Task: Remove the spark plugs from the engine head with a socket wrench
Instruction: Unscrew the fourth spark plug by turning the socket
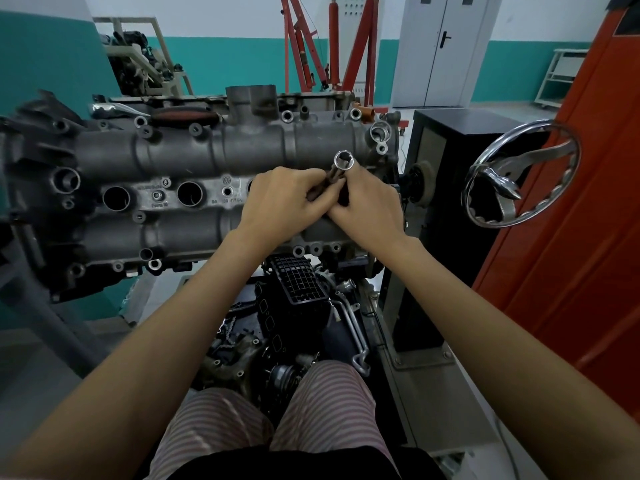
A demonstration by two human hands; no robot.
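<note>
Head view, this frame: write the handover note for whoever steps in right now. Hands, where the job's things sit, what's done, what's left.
Left hand: fingers curled on the lower part of the socket tool, over the engine head.
Right hand: gripping the same tool just below its open end, which points up and away from the head.
Plug wells: two open bores show to the left of the hands; whether plugs still sit in them cannot be told. The wells under the hands are hidden.
Done: no removed spark plug is in sight.
Left: seat the tool in a well, loosen, lift out each plug.

Auto workshop: engine hoist [311, 46], engine stand [450, 202]
</note>
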